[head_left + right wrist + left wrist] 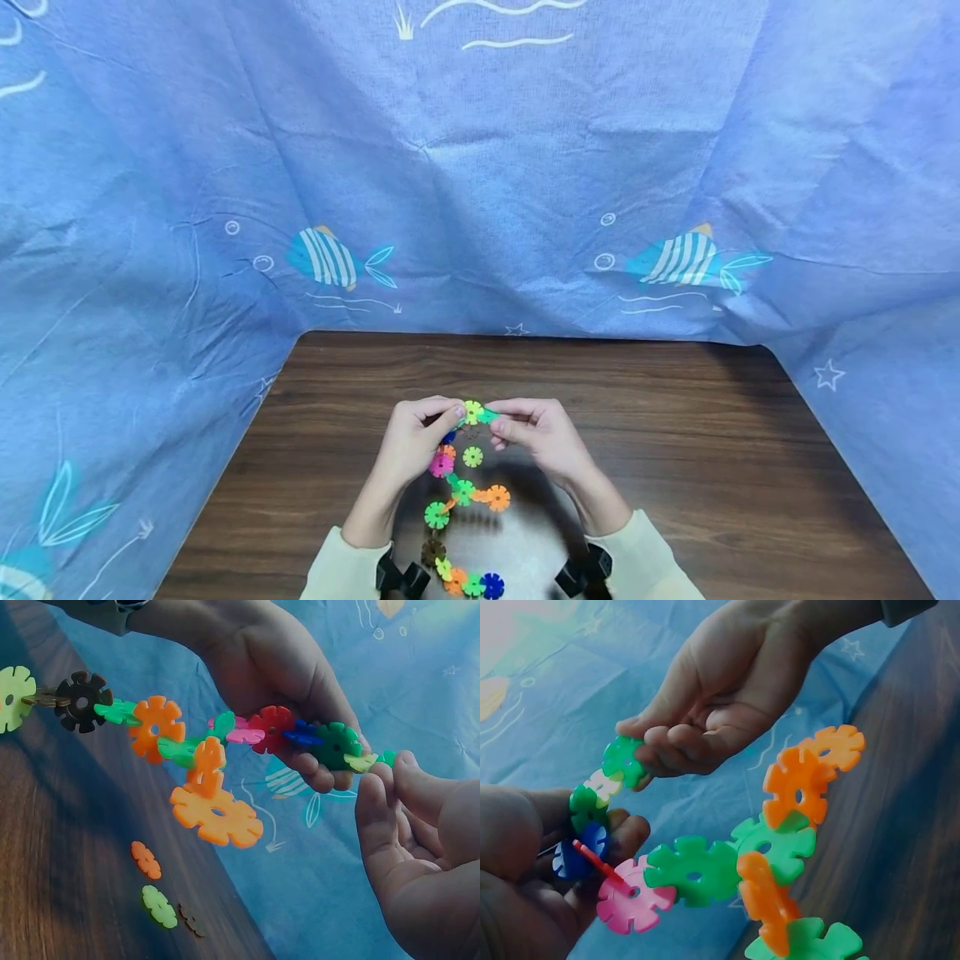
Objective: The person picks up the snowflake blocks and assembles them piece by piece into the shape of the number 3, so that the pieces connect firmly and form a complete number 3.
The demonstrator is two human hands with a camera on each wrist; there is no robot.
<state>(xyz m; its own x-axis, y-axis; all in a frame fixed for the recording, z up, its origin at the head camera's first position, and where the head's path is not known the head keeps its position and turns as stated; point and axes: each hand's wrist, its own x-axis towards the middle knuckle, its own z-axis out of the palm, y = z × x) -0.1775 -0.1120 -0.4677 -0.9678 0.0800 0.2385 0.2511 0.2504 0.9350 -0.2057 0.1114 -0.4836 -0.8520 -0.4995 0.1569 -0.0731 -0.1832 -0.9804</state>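
Observation:
A chain of slotted plastic snowflake discs (463,492) in many colours hangs between the two hands and runs down toward the front of the table. My left hand (411,433) grips its upper part, around a dark green disc (336,746) and a blue disc (585,851). With thumb and fingertips my right hand (543,433) pinches the green end disc (624,761). Between the hands a yellow disc (472,412) is slotted into the green ones. A side branch of orange discs (217,815) sticks out from the chain's middle.
Loose orange (146,860), yellow-green (159,906) and brown discs (191,920) lie on the dark wooden table (675,433) below the chain. A blue fish-print cloth (480,208) hangs behind and at both sides. Dark wrist cameras (583,569) sit at the cuffs.

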